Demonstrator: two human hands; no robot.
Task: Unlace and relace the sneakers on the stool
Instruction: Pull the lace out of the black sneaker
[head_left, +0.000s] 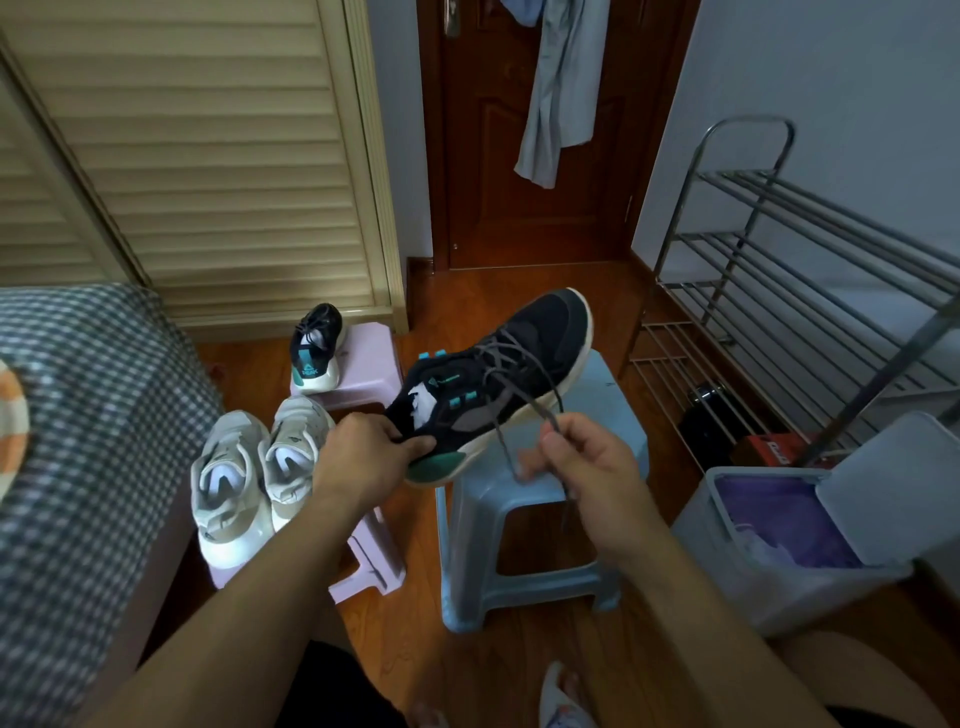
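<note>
I'm gripping the black sneaker (498, 374) by its heel with my left hand (363, 452), right hand (587, 457) pinching its loose grey lace (524, 400).

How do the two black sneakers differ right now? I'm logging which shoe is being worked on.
The near black sneaker is held at its heel by the left hand above the blue stool; the far black sneaker stands untouched on a pink stool.
The near one's grey lace is loose, pinched by the right hand; the far one looks laced.
The near one shows its side, the far one its heel.
Both are black with teal accents and pale soles.
</note>
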